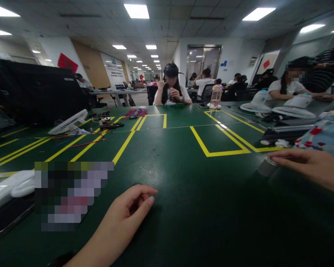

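My left hand (128, 209) rests on the dark green table (183, 178) near the front edge, fingers loosely curled, thumb and forefinger close together, nothing visible in it. My right hand (308, 165) lies flat at the right edge, fingers stretched to the left, their tips touching a small grey cylinder (266, 167) with a shiny top. A blurred-out flat item (72, 194) lies just left of my left hand.
Yellow tape lines (219, 148) mark boxes on the table. White desk fans (68, 122) (256, 105), loose wires (86, 142), a pink bottle (216, 97) and a flowered cloth (323, 135) lie around. A person (171, 89) sits at the far edge; others sit at the right.
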Motion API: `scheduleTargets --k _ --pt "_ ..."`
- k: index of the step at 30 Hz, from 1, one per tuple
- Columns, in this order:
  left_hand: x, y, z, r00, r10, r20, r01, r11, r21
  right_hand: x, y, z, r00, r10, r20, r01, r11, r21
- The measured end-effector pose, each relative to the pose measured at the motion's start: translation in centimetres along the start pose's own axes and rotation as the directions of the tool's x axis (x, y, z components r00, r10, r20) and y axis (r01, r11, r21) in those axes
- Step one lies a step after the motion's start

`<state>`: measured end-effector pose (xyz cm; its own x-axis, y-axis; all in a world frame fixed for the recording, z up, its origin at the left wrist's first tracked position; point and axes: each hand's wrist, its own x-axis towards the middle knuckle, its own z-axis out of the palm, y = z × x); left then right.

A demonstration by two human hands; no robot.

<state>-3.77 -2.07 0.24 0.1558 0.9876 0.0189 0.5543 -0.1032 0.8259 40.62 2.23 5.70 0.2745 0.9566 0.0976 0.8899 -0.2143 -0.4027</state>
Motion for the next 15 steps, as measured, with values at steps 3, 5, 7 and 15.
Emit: scheduleTargets --k 3,5,7,15 --pt "0.0 0.0 0.0 1.0 0.007 -0.004 -0.007 1.0 0.003 0.0 0.3 -0.1 0.999 0.037 0.001 -0.037 0.999 0.024" --pt "0.1 0.0 -0.1 1.0 0.014 -0.004 -0.014 1.0 0.006 -0.1 0.4 -0.1 0.996 0.088 0.002 -0.088 0.996 0.002" --pt "0.1 0.0 0.0 1.0 0.016 -0.004 -0.016 1.0 0.006 -0.3 0.5 -0.1 0.997 0.082 0.013 -0.082 0.996 0.028" --pt "0.4 0.1 0.1 1.0 0.009 0.007 -0.009 1.0 -0.001 -1.6 0.3 2.8 0.998 -0.037 -0.06 0.048 0.979 0.197"
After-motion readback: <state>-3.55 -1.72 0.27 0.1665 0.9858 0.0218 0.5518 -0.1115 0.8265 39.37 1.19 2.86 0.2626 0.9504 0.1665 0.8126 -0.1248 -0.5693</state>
